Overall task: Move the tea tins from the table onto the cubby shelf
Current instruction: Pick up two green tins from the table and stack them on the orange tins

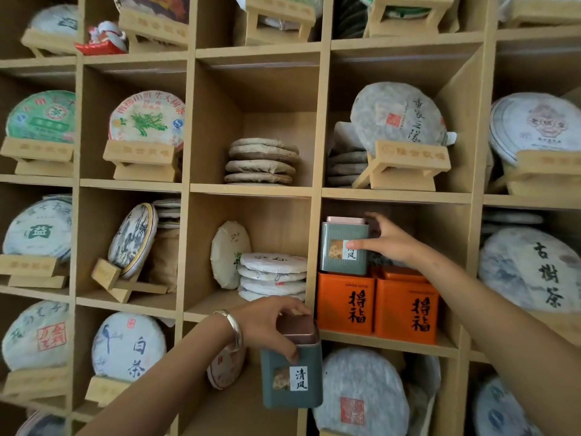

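Note:
Two orange tea tins (345,305) (405,309) stand side by side in a cubby of the wooden shelf (314,190). On the left orange tin rests a grey-green tin (338,247) with a pink lid. My right hand (388,240) touches its right side, thumb on the front label and fingers spread near the lid. My left hand (270,322) grips a second grey-green tin (292,376) by its lid, in front of the shelf below and left of that cubby.
Wrapped round tea cakes fill the other cubbies, some on wooden stands (405,165), some stacked flat (272,278). The cubby above centre holds a low stack of cakes (261,162). Space remains above the right orange tin.

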